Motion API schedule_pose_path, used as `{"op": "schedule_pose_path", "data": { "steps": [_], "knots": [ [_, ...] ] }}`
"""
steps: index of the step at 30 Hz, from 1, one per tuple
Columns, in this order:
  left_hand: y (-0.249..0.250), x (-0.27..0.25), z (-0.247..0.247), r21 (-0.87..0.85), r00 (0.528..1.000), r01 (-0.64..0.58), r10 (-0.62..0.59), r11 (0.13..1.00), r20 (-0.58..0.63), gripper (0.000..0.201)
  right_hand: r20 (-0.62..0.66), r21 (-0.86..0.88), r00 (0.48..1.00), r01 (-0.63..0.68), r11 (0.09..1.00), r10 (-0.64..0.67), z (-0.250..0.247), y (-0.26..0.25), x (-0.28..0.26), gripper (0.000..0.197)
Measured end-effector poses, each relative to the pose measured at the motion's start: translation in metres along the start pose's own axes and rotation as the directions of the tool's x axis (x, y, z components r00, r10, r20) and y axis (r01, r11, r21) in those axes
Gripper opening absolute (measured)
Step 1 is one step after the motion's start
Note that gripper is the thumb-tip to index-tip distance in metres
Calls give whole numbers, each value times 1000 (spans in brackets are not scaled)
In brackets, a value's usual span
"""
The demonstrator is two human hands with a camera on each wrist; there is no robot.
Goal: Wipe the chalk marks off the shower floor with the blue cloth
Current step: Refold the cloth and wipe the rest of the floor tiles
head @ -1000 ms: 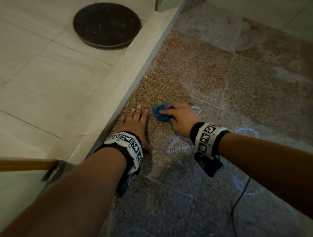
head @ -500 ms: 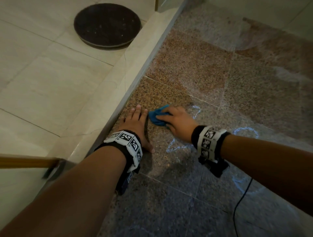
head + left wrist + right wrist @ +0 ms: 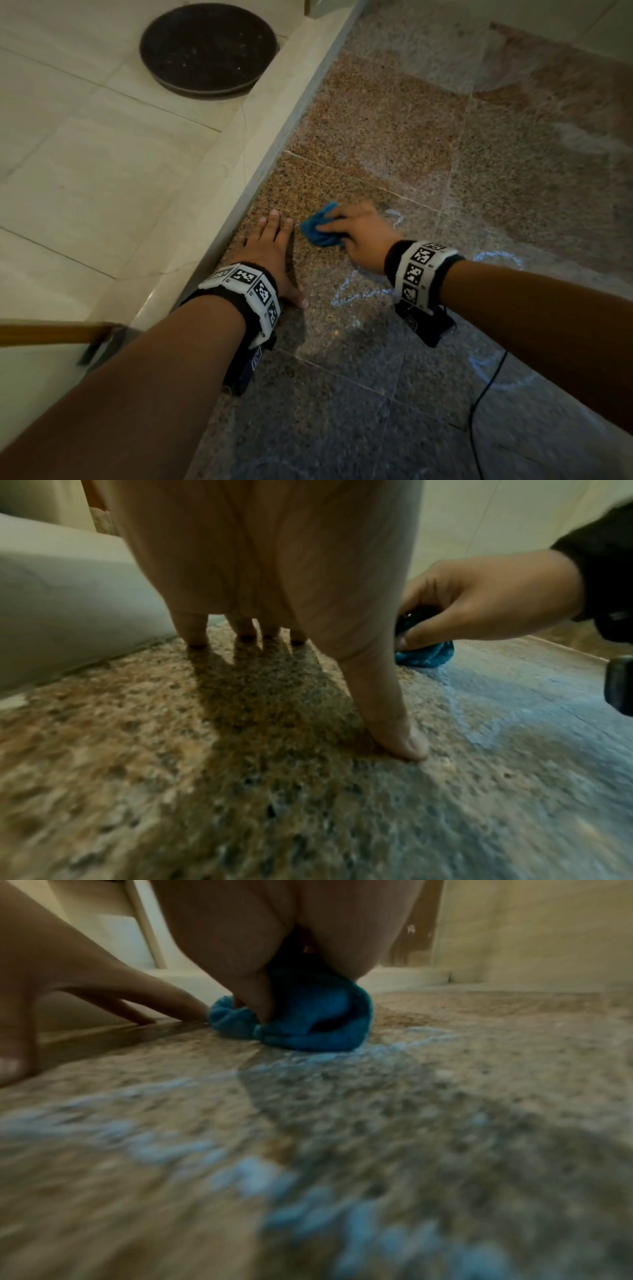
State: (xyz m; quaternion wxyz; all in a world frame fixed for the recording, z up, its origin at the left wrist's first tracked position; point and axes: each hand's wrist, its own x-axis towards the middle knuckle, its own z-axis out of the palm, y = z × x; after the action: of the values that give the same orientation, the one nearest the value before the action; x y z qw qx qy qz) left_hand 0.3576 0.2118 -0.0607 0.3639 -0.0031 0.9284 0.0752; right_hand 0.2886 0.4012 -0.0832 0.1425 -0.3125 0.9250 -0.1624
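A bunched blue cloth (image 3: 322, 226) (image 3: 428, 654) (image 3: 308, 1015) lies pressed on the speckled granite shower floor (image 3: 376, 137). My right hand (image 3: 359, 233) (image 3: 479, 599) grips it, fingers curled round it. My left hand (image 3: 270, 250) (image 3: 274, 588) rests flat on the floor just left of the cloth, fingers straight, thumb spread. Pale blue chalk marks (image 3: 356, 294) (image 3: 240, 1164) run below my right hand, and further chalk loops (image 3: 500, 257) lie to the right of my wrist.
A raised cream curb (image 3: 239, 164) borders the shower floor on the left, close to my left hand. A dark round drain cover (image 3: 209, 48) sits on the cream tiles beyond it. A thin black cable (image 3: 479, 404) trails at lower right.
My right hand has slid the cloth a little left, closer to my left hand's fingers. The left hand has stayed planted.
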Motion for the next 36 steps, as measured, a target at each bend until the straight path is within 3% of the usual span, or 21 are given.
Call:
{"op": "schedule_pose_path", "data": {
  "steps": [2,4,6,8,10,13,17,20,22,27,31,34,36],
  "knots": [
    [0,0,0,1,1000,-3,3,1000,-2,144,26,37,990,135,990,-136,-10,0,0,42],
    [-2,0,0,-2,1000,-12,12,1000,-6,144,-5,33,994,108,994,-108,-23,18,10,41],
    [-4,1,1,-7,1000,-18,17,1000,-11,144,-35,15,985,-166,986,166,-39,42,16,43],
    [-5,1,2,-2,1000,-20,20,1000,-13,144,-78,37,904,-419,907,420,-41,60,16,44],
    [-4,2,4,-4,1000,-19,19,1000,-13,144,-103,-3,864,-495,869,493,-30,60,13,46],
    [-4,4,3,-2,1000,-16,16,1000,-16,145,-120,19,888,-445,895,444,-24,53,8,48],
    [-4,2,2,2,1000,-10,10,1000,-24,145,-12,-49,980,-201,978,201,-37,40,2,44],
    [-1,1,-3,22,1000,4,-4,1000,-12,144,2,-33,996,-88,996,88,-35,32,-2,43],
    [4,3,-9,21,999,31,-30,999,-18,139,12,1,996,-85,996,85,-32,32,-3,43],
    [41,13,-16,-72,985,7,-19,997,-170,111,53,46,996,-80,996,77,-27,43,-14,47],
    [54,28,-8,-68,992,17,-25,998,-120,91,80,63,997,-26,998,21,-22,55,-22,44],
    [52,32,-8,-51,994,26,-31,998,-105,88,53,126,997,41,991,-48,-29,66,-21,42],
    [52,31,-12,-51,995,25,-29,998,-94,88,-10,131,1000,-24,991,25,-36,76,-19,42]
  ]
}}
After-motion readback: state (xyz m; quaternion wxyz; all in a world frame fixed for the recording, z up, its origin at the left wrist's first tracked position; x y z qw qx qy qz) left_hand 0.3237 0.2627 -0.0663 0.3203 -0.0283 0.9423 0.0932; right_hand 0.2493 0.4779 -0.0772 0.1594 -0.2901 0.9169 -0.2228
